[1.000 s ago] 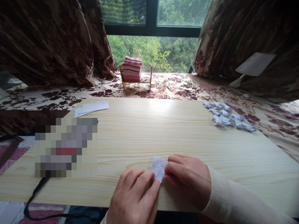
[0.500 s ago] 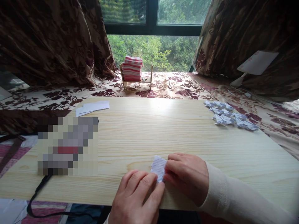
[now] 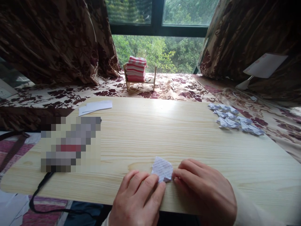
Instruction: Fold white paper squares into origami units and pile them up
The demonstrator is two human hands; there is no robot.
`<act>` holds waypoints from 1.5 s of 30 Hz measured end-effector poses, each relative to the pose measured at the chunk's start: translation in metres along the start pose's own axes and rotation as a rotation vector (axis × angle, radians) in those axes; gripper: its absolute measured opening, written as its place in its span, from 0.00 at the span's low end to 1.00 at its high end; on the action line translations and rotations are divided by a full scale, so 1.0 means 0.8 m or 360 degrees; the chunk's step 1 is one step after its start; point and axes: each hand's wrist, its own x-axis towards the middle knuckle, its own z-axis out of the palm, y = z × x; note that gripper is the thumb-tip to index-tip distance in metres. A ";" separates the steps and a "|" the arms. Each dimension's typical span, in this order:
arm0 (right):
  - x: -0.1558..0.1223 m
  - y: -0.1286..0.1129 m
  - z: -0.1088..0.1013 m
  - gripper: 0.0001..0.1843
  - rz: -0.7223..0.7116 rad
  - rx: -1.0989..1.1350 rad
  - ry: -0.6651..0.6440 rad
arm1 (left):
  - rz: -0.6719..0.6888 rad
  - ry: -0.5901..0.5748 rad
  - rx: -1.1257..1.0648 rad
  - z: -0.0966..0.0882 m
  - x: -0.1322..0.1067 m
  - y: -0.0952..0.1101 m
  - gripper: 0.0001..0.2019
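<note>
A small piece of folded white paper (image 3: pixel 162 169) with rows of print lies near the front edge of the table. At its lower left, my left hand (image 3: pixel 138 197) holds the paper with thumb and index finger, the other fingers bent over the tabletop. My right hand (image 3: pixel 202 185) is beside the paper's right edge, its fingers curled together and their tips at that edge. Whether those tips pinch the paper is hidden. A small flap shows folded at the paper's lower right.
Several folded white paper pieces (image 3: pixel 231 116) sit at the table's (image 3: pixel 131 135) far right. White paper strips (image 3: pixel 96 107) lie at the far left, behind a blurred object with a black strap (image 3: pixel 35 196). Beyond are a rack of striped cloths (image 3: pixel 136 69) and a lamp (image 3: pixel 264 66).
My right hand has shifted right, uncovering more of the paper's right side and the small flap. My left hand keeps its place on the paper. The view has turned slightly left.
</note>
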 end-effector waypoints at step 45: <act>0.007 -0.016 0.026 0.14 0.0104 -0.0212 0.0092 | -0.0027 0.0015 -0.0065 -0.009 0.011 -0.002 0.16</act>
